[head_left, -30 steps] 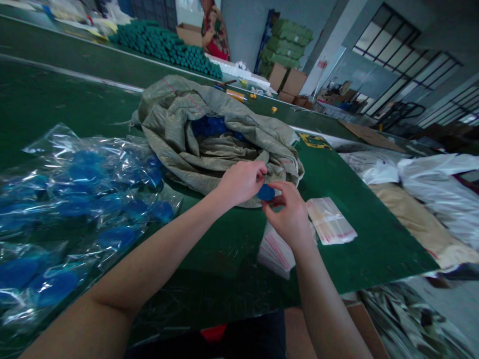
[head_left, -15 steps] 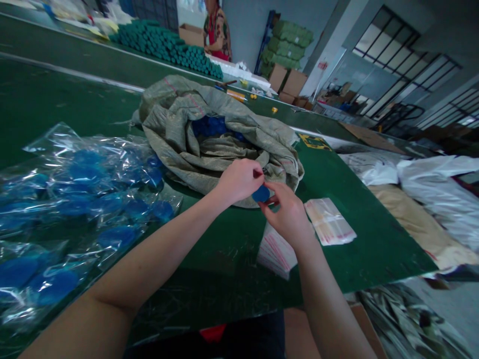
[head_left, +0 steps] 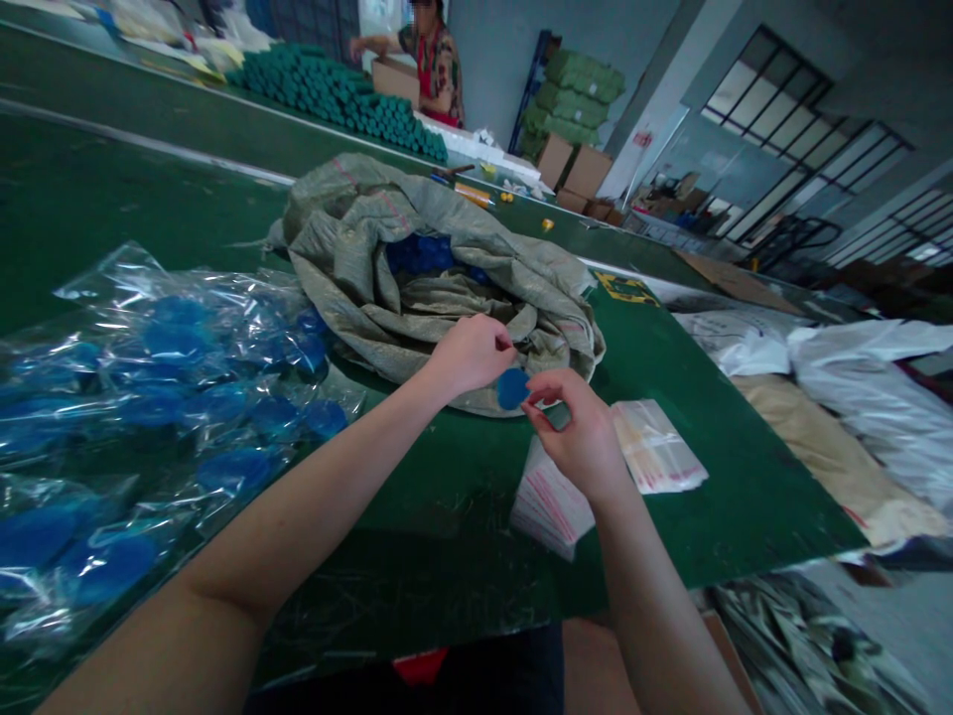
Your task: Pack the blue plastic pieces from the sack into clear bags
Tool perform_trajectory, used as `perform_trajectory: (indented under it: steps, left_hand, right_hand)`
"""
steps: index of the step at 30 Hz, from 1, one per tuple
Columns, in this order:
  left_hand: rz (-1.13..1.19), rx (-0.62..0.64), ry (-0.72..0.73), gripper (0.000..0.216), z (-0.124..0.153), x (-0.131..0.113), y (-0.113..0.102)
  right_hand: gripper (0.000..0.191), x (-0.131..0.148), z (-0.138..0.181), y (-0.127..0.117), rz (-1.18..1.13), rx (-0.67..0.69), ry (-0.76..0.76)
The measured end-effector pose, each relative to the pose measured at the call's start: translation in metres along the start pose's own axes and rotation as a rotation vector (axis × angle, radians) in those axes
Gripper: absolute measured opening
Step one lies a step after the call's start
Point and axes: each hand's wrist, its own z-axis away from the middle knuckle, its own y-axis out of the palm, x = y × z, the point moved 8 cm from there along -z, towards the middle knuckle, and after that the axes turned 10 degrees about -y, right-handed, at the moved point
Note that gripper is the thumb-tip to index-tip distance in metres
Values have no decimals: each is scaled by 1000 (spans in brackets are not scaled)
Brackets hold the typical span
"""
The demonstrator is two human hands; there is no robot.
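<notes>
A round blue disc (head_left: 510,389) is pinched at its right edge between the thumb and fingertips of my right hand (head_left: 570,417). Just above and left of the disc, my left hand (head_left: 473,350) has its fingers pressed together; what they hold, if anything, is too small to make out. Both hands are over the front edge of a grey-green woven sack (head_left: 349,218), whose open mouth shows dark blue pieces (head_left: 421,253). Below my right hand lies a fanned stack of clear plastic bags (head_left: 552,506). A second bag stack (head_left: 659,447) lies to its right.
Several clear bags with blue discs (head_left: 230,467) cover the left of the green table (head_left: 745,497). Behind the sack, green rods (head_left: 335,99) are piled on another table, where a co-worker (head_left: 436,65) stands by a carton (head_left: 394,81). White sacks (head_left: 871,367) lie at right.
My left fingers have come slightly away from the blue disc, which now shows more fully in my right hand. The co-worker has stretched an arm out to the left.
</notes>
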Motion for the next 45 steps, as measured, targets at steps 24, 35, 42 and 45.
perform_trajectory:
  steps: [24,35,42,45]
  left_hand:
    - [170,55,168,13,4,-15,6]
    - [67,-54,166,17,3,-12,2]
    - [78,-37,175,17,7,-16,0]
    - [76,-36,181,17,6,-15,0]
  right_hand:
    - [17,-7,6,-2,66,-122,-32]
    - [36,-28,11,10,241,-240,160]
    - [21,-49,19,27,304,-189,297]
    - [9,-52,18,29,308,-124,315]
